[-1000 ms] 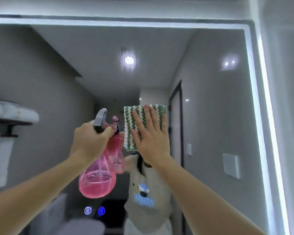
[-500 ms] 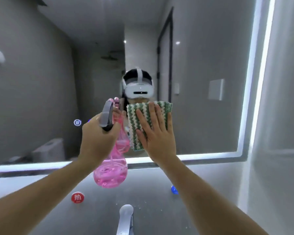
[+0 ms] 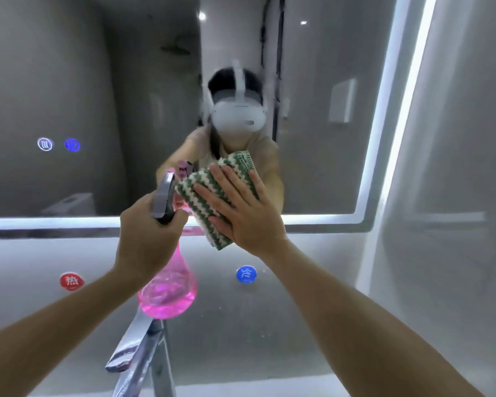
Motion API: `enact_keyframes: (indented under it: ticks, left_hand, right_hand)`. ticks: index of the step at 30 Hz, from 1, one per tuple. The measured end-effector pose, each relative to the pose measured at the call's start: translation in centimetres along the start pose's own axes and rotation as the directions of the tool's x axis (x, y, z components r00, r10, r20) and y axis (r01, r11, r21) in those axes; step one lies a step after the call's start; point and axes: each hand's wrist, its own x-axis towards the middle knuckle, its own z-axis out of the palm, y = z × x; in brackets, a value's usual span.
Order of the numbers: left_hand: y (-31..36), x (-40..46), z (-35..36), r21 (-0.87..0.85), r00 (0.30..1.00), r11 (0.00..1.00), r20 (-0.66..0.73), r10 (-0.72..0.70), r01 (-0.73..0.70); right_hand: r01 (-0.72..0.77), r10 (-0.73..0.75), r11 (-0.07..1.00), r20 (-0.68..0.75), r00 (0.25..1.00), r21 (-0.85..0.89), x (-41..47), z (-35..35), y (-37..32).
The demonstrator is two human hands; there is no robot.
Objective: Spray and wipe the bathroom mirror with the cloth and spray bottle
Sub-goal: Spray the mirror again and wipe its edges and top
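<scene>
1. Two hands work at the lower edge of the mirror, with both bare forearms reaching in from below.
2. Right hand lies flat with straight, spread fingers, pressing the cloth against the glass near the mirror's lit bottom rim.
3. That cloth is folded, with green and white zigzag stripes; its lower corner hangs past the rim over the wall below.
4. Left hand is clenched round the neck of the bottle, just left of the cloth, with its grey spray head pointing up at the glass.
5. Pink liquid sits in the bottle's round base, which hangs above the tap.
6. On the wall, a red sticker reads "热" and a blue sticker reads "冷".
7. Two lit round icons glow on the mirror's left part; their symbols are too small to read.
</scene>
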Motion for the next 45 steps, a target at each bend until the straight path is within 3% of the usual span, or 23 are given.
enact_keyframes:
  ticks: [17,25,29,32,34,38,45]
  left_hand:
    - [6.0,-2.8,7.6,-0.011,0.997,0.997,0.02,0.073,-0.073]
    - [7.4,-2.7,6.9,-0.065,0.993,0.991,0.036,0.116,-0.114]
    - [6.7,-1.9,4.7,-0.051,0.997,0.996,0.029,0.072,-0.071]
    - [5.9,-1.1,2.4,-0.021,0.998,0.998,0.02,0.053,-0.053]
    - [5.6,-0.5,0.8,-0.015,0.999,0.999,-0.021,0.04,-0.04]
    - [4.5,1.7,-2.1,0.072,0.991,0.997,-0.134,0.009,0.0]
    - [5.4,8.5,-5.7,0.05,0.99,0.997,-0.128,0.064,-0.058]
  right_hand:
    - [-0.288,0.297,0.952,0.077,0.952,-0.108,-10.8,-3.5,11.8]
    - [-0.392,0.401,0.914,0.09,0.912,-0.104,-11.3,-3.7,11.4]
    - [-0.496,0.497,0.868,0.022,0.868,-0.039,-8.3,-3.1,8.0]
    - [-0.342,0.341,0.94,0.043,0.939,0.017,-3.8,-2.3,4.8]
    - [-0.318,0.315,0.947,0.056,0.947,0.044,-1.1,-1.8,3.1]
    - [-0.368,0.366,0.929,0.039,0.93,0.043,2.0,-0.9,1.0]
    - [-0.443,0.444,0.896,-0.039,0.895,0.03,9.5,-0.9,1.9]
